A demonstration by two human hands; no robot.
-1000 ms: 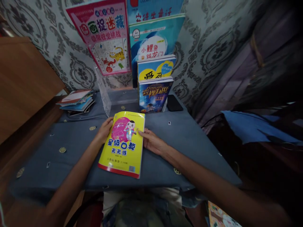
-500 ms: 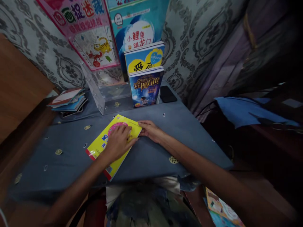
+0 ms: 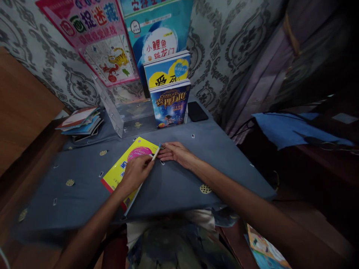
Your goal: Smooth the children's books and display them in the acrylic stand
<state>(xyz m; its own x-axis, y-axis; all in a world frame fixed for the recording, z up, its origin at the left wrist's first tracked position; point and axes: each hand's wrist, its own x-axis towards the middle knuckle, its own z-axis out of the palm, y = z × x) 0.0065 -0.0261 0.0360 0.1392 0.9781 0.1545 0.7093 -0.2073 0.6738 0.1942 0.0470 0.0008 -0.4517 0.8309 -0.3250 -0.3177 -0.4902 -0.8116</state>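
A yellow book (image 3: 115, 175) with a red strip and a pink patch on its cover lies at a slant on the table. My left hand (image 3: 136, 173) rests over it, fingers closed on its right edge, which is raised a little so the page side shows. Just right of that edge, my right hand (image 3: 177, 154) is held with fingers stretched out and the palm partly turned up; its fingertips are at or very near the book's upper right corner. Whether they touch it I cannot tell.
A clear acrylic stand (image 3: 119, 125) at the back holds a blue-covered book (image 3: 169, 106) before other upright books. A black phone (image 3: 197, 111) lies to its right. Stacked books (image 3: 82, 121) sit back left. A blue-grey cloth (image 3: 179, 186) covers the table.
My left hand has gone from lying spread on the cover to gripping the right edge, now lifted. My right hand has let go of the corner and opened out.
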